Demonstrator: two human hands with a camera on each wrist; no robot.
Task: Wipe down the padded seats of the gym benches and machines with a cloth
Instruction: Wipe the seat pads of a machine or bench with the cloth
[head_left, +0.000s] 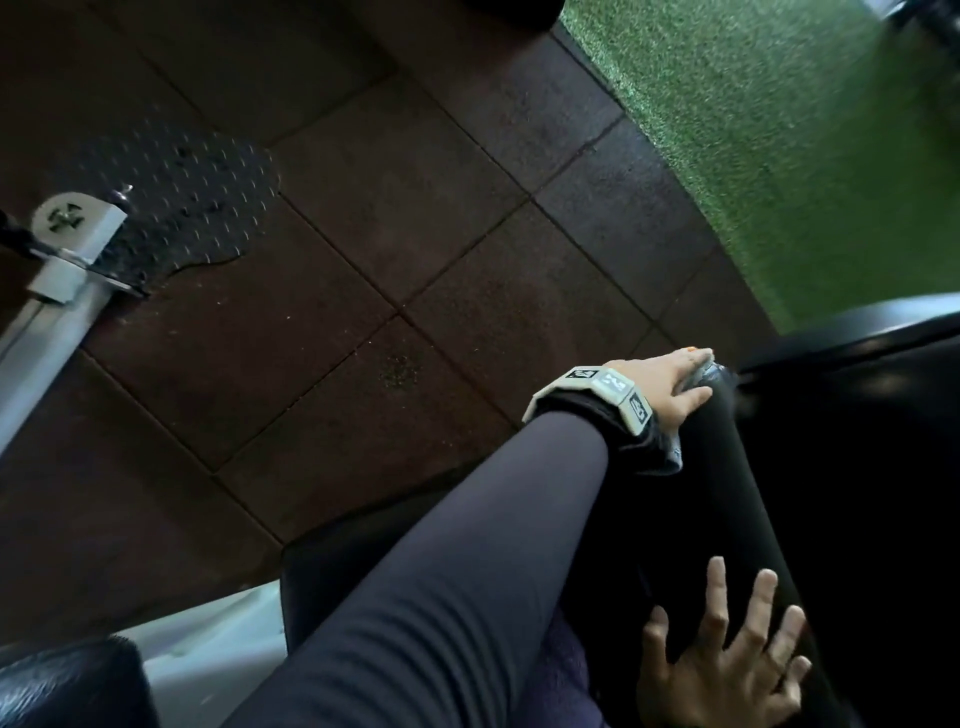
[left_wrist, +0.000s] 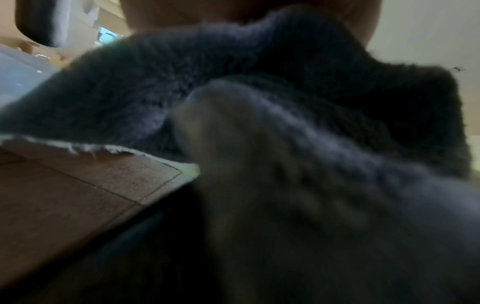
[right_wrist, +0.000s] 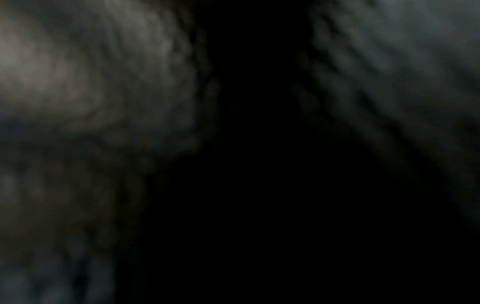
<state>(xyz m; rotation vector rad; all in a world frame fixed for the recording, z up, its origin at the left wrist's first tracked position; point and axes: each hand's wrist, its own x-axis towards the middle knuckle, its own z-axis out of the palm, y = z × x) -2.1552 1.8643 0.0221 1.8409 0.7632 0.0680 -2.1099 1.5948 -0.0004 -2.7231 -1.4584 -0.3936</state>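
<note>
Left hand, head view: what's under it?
Under the left hand a grey cloth lies on the black pad. The hand covers most of the cloth; the pad beneath it is hidden.

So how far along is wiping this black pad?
Done: cannot tell; no wiped patch shows on the black pad. In hand: left hand presses the grey cloth at its far end, right hand spread flat nearer. Left: probably the stretch between them.

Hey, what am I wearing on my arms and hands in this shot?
The left sleeve is long, snug and dark purplish. At the wrist sits a band of cream blocks printed with black-and-white square markers, over a dark cuff. The left hand is bare, with an orange nail. The right hand is bare too; its wrist is out of frame.
</note>
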